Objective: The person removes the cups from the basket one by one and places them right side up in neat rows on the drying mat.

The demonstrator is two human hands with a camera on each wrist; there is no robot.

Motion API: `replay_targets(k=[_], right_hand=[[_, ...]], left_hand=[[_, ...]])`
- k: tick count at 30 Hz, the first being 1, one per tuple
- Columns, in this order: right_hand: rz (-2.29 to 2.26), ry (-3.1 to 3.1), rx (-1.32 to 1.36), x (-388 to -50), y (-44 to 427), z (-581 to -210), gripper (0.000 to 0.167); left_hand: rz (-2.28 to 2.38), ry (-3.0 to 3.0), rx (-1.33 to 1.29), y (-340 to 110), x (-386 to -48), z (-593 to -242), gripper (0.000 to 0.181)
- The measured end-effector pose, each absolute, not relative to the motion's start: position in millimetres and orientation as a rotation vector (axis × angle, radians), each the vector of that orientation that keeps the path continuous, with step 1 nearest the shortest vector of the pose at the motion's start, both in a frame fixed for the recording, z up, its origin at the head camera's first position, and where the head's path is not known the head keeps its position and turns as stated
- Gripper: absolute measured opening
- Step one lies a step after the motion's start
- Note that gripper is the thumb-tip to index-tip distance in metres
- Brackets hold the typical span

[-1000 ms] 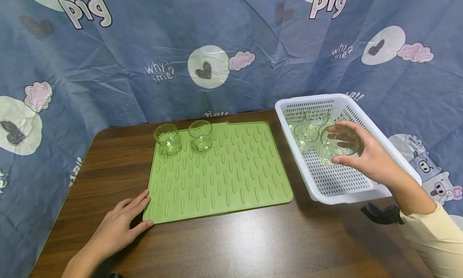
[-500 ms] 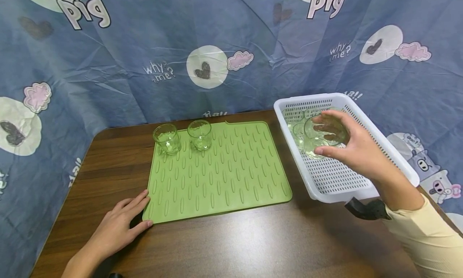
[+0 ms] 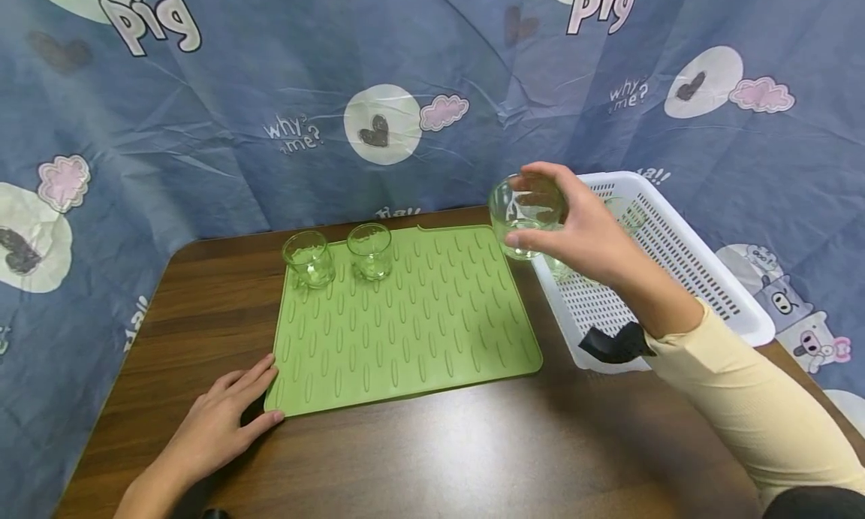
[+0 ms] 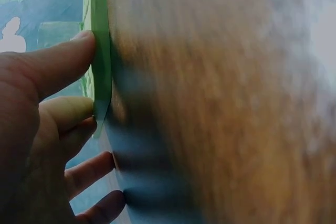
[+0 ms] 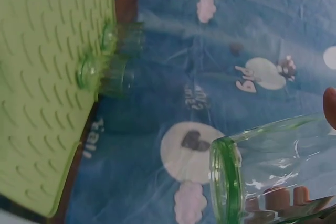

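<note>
My right hand (image 3: 589, 233) grips a clear green-tinted glass (image 3: 505, 209) from the side, fingers behind it and thumb in front. The glass is raised above the far right corner of a green ribbed mat (image 3: 412, 316). In the right wrist view the thick base of the glass (image 5: 227, 179) shows, with fingers seen through its wall. Two similar glasses, a left one (image 3: 309, 262) and a right one (image 3: 370, 254), stand at the mat's far left. My left hand (image 3: 219, 421) rests at the mat's near left corner; the left wrist view shows fingertips touching the mat edge (image 4: 101, 77).
A white perforated basket (image 3: 753, 325) stands right of the mat. More glasses are inside, one visible glass (image 3: 627, 214) near its back; my right arm hides part of them. A blue printed cloth (image 3: 270, 68) hangs behind the brown wooden table (image 3: 432, 459).
My right hand has lifted the glass out of the basket and carried it left and up toward the mat. The left hand stays at the mat's corner.
</note>
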State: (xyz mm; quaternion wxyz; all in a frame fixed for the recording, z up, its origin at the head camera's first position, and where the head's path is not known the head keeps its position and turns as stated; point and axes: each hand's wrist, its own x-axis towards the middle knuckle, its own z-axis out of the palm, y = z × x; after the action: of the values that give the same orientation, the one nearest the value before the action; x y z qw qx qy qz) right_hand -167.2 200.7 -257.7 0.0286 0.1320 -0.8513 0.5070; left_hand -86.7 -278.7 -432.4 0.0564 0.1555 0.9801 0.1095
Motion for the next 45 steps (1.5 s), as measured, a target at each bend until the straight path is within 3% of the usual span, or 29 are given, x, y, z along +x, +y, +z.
replay_targets(k=[18, 28, 37, 45], right_hand=[[1.427, -2.708, 0.421, -248, 108, -291, 0.089], [1.624, -2.611, 0.147, -294, 92, -330, 0.091], [1.674, -2.615, 0.086, -302, 90, -374, 0.092], [1.713, -2.597, 0.074, -303, 93, -389, 0.092]], left_hand=[[0.340, 2.952, 0.454, -278, -86, -434, 0.076], [0.340, 2.976, 0.495, -280, -89, -435, 0.075], [0.340, 2.964, 0.474, -278, -89, -434, 0.075], [0.341, 2.970, 0.480, -278, -89, -433, 0.075]])
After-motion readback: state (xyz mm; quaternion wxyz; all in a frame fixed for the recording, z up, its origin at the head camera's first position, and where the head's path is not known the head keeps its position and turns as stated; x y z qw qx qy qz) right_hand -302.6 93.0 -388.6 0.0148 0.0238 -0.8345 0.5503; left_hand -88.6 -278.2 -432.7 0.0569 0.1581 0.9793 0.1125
